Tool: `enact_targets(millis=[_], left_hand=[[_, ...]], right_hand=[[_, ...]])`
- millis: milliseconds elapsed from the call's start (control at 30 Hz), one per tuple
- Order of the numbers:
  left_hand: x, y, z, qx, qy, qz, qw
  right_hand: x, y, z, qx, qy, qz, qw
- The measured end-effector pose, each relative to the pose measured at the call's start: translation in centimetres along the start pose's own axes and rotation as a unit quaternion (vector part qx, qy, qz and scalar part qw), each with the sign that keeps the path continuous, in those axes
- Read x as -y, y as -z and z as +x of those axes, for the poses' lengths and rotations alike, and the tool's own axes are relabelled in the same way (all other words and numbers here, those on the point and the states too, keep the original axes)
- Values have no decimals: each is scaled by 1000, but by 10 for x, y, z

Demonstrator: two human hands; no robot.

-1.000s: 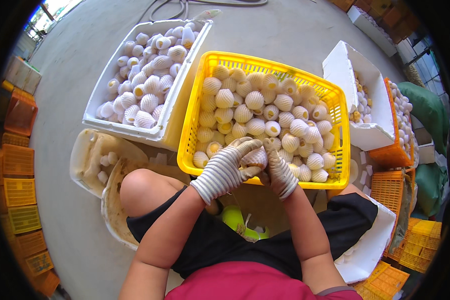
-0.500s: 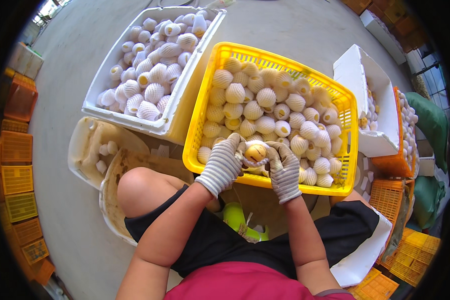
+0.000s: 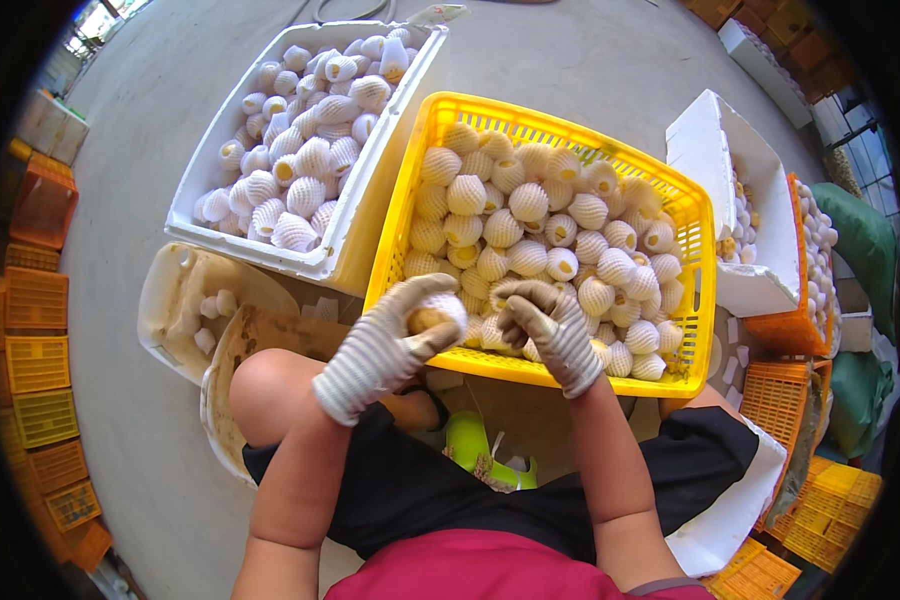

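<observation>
A round yellow-brown fruit (image 3: pixel 432 316), partly covered by a white foam net sleeve, is held in my left hand (image 3: pixel 382 340). That hand is over the near left edge of the yellow plastic basket (image 3: pixel 692 372). My right hand (image 3: pixel 550 328) is above the basket's near side, apart from the fruit, its fingers curled in and nothing showing between them. Both hands wear light, ribbed work gloves. Many foam-netted fruits (image 3: pixel 528 202) fill the basket, their yellow skin showing at the openings.
Left of the basket, a white foam box (image 3: pixel 325 268) holds more netted fruits. In front of it lies a stained cut-open plastic container (image 3: pixel 160 300). A foam box (image 3: pixel 760 285) and orange crate (image 3: pixel 770 400) are on the right. Stacked crates (image 3: pixel 38 358) line the far left.
My hands have parted. The left has moved left and nearer me with the fruit, which the foam net now covers more. My right hand has let go and curled its fingers.
</observation>
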State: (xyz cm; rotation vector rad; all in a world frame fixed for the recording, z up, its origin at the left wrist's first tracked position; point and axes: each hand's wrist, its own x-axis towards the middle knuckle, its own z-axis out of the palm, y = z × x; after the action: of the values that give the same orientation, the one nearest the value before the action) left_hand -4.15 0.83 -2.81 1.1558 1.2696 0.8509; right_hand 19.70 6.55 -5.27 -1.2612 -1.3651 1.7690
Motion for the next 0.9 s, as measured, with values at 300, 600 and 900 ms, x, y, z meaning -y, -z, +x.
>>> enact_targets(millis=[300, 600, 900], left_hand=[[88, 169, -139, -376, 111, 301, 870], [322, 156, -209, -436, 405, 130, 793], [-21, 110, -79, -409, -71, -8, 910]], right_hand=[[-69, 77, 76, -87, 10, -707, 702], [-69, 109, 57, -165, 77, -174, 968], [-26, 49, -30, -7, -58, 441, 895]])
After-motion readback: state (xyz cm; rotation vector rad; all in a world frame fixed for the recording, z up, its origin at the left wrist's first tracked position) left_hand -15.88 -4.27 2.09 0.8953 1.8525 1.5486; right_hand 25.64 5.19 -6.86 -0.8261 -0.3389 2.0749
